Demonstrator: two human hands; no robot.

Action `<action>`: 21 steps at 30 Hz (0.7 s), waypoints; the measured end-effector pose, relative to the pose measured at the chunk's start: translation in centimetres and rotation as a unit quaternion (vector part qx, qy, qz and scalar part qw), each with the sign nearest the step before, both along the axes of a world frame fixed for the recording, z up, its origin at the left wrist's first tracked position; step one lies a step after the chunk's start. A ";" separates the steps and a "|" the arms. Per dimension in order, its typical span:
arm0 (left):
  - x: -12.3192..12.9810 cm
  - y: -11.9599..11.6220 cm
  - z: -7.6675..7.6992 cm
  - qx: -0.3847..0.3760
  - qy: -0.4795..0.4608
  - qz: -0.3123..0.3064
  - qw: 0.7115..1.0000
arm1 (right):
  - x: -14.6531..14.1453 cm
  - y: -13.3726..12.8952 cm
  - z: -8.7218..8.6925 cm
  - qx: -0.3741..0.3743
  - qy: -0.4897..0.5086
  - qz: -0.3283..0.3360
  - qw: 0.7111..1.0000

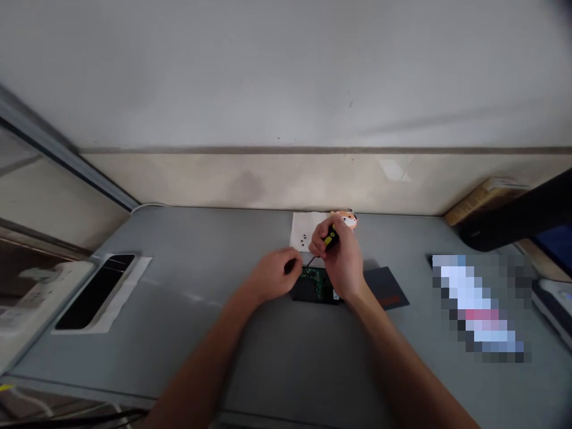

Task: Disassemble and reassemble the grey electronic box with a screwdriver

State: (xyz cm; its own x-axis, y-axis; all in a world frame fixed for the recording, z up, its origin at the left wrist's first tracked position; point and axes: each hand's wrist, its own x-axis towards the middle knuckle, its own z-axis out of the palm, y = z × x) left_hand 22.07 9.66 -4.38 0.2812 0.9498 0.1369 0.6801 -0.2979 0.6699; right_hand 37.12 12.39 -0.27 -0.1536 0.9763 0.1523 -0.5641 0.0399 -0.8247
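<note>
My right hand (343, 256) is closed around a black and yellow screwdriver (330, 239), its thin shaft pointing down and left. Below the tip lies a black device (308, 291) with a green circuit board (318, 281) exposed. My left hand (277, 274) is at the device's upper left corner, fingers curled together around a small dark thing that I cannot make out. Behind the hands, several tiny dark screws (304, 240) rest on a white paper (298, 221). A dark flat panel (383, 286) lies to the right, partly hidden by my right wrist.
An orange and white animal-shaped item (349, 219) sits behind my right hand. At the left, a black phone-like slab (96, 292) lies on white paper beside a power strip (42, 298). A blurred-out item (480, 310) and a dark cylinder (487, 229) occupy the right side.
</note>
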 end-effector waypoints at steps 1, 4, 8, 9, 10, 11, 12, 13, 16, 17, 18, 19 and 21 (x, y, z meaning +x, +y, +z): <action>0.0 -0.1 0.0 0.004 0.006 0.001 1.000 | 0.1 0.0 0.0 -0.006 0.004 0.000 1.000; -0.1 -0.2 -0.1 0.013 0.021 0.004 1.000 | 0.4 0.1 0.0 -0.016 0.012 0.000 1.000; -0.1 -0.1 -0.1 0.001 0.027 0.007 1.000 | 0.4 0.2 0.1 -0.015 0.012 -0.018 1.000; -0.1 -0.1 -0.1 -0.001 0.026 0.006 1.000 | 0.3 0.2 0.1 -0.008 0.008 -0.025 1.000; -0.1 -0.1 -0.1 -0.001 0.025 0.005 1.000 | 0.2 0.0 0.1 0.000 0.003 -0.034 0.999; -0.1 -0.1 -0.1 -0.001 0.025 0.003 1.000 | 0.1 -0.1 0.1 0.008 -0.003 -0.041 0.999; -0.1 0.0 -0.1 -0.001 0.025 0.003 1.000 | 0.0 -0.2 0.0 0.015 -0.009 -0.046 0.999; -0.1 -0.1 -0.1 -0.002 0.027 0.003 1.000 | 0.0 -0.4 0.0 0.019 -0.016 -0.047 0.999; -0.1 -0.1 0.1 -0.008 0.034 0.004 0.999 | -0.2 -0.6 -0.1 0.016 -0.025 -0.034 0.999; -0.1 -0.1 0.1 -0.009 0.037 0.003 0.999 | -0.1 -0.7 -0.2 0.014 -0.024 -0.029 0.999; -0.1 -0.1 0.1 -0.009 0.038 0.002 0.999 | -0.1 -0.7 -0.2 0.013 -0.022 -0.025 0.999; -0.1 -0.1 0.2 -0.007 0.038 0.002 0.999 | -0.1 -0.7 -0.2 0.012 -0.020 -0.023 0.999; -0.1 -0.1 0.2 -0.003 0.036 0.001 0.999 | 0.0 -0.6 -0.2 0.013 -0.021 -0.025 0.999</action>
